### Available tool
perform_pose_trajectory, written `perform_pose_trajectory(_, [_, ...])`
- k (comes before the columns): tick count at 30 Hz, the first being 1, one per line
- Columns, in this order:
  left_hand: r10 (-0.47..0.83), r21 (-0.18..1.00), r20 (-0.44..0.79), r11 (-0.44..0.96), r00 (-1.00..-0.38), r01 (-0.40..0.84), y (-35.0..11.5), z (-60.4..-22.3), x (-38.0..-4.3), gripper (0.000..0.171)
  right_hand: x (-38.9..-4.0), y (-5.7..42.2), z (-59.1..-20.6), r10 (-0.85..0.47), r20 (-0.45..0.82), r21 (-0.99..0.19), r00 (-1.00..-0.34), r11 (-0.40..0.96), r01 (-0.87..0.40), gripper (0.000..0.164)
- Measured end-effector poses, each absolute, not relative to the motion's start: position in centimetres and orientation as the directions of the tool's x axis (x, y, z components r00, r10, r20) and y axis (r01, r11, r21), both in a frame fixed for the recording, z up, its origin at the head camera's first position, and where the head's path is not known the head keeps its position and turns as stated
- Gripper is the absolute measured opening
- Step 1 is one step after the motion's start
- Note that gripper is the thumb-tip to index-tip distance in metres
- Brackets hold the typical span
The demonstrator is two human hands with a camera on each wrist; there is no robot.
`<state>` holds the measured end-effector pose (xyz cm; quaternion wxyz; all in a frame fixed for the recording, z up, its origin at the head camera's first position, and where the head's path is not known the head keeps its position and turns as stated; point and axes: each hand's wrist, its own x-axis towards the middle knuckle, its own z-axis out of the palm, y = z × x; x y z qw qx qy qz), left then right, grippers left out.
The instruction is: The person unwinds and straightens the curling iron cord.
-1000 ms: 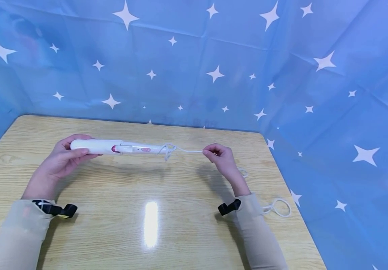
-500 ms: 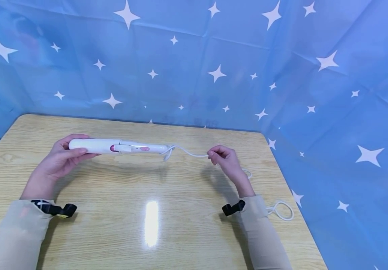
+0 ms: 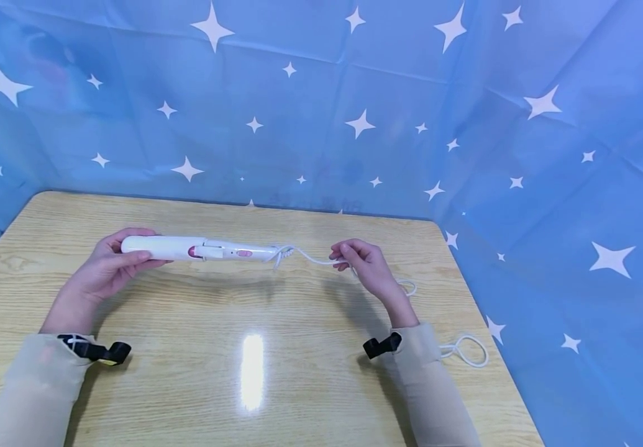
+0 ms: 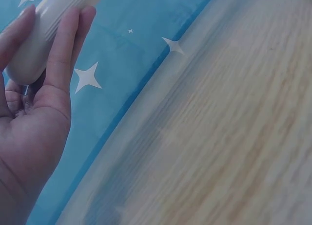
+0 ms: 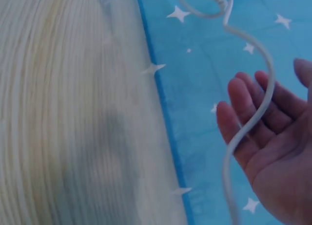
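A white hair straightener (image 3: 223, 249) with a pink switch lies level above the table, its rounded end to the left. My left hand (image 3: 105, 264) grips that end, thumb on the near side; the left wrist view shows the fingers around the straightener's end (image 4: 30, 64). At the right end, the white cord (image 3: 312, 259) makes a small loop near its coiled sleeve and runs on to my right hand (image 3: 367, 266). In the right wrist view the cord (image 5: 265, 96) passes across the fingers of the right hand (image 5: 280, 152), which are loosely bent and not pinching it.
A wooden table (image 3: 187, 385) lies beneath both hands. More cord (image 3: 469, 351) rests in a loop near the table's right edge, partly hidden by the right sleeve. A blue star-patterned cloth (image 3: 310, 93) hangs behind and to the right.
My right hand pinched the cord taut, moved slightly right as the cord slackened, and now has loosened its fingers. The left hand and straightener have shifted slightly right and down in view.
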<state>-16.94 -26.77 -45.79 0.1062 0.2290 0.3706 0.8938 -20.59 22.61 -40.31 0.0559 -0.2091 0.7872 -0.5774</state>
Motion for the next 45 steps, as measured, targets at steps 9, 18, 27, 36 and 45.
perform_pose_trajectory(9, [0.351,0.710,0.324,-0.704,-0.879,-0.019,-26.1,-46.1,-16.9,0.049,-20.4,21.5,-39.4,-0.422,0.216,-0.918,-0.880,0.220,-0.330,0.040])
perform_pose_trajectory(18, [0.354,0.719,0.324,-0.695,-0.877,-0.015,-26.0,-46.0,-16.8,0.049,-20.5,19.2,-37.9,-0.446,0.268,-0.939,-0.854,0.075,-0.334,0.047])
perform_pose_trajectory(27, [0.356,0.714,0.318,-0.700,-0.878,-0.025,-25.7,-46.2,-16.8,0.049,-20.1,16.6,-38.3,-0.524,0.178,-0.956,-0.833,0.109,-0.274,0.047])
perform_pose_trajectory(36, [0.367,0.740,0.312,-0.672,-0.876,-0.018,-25.7,-46.4,-16.7,0.052,-19.7,16.2,-39.4,-0.575,-0.048,-0.952,-0.817,0.273,-0.136,0.046])
perform_pose_trajectory(45, [0.341,0.713,0.305,-0.701,-0.889,-0.025,-26.3,-46.4,-16.4,0.052,-19.3,17.1,-40.3,-0.549,0.033,-0.943,-0.835,0.261,-0.209,0.032])
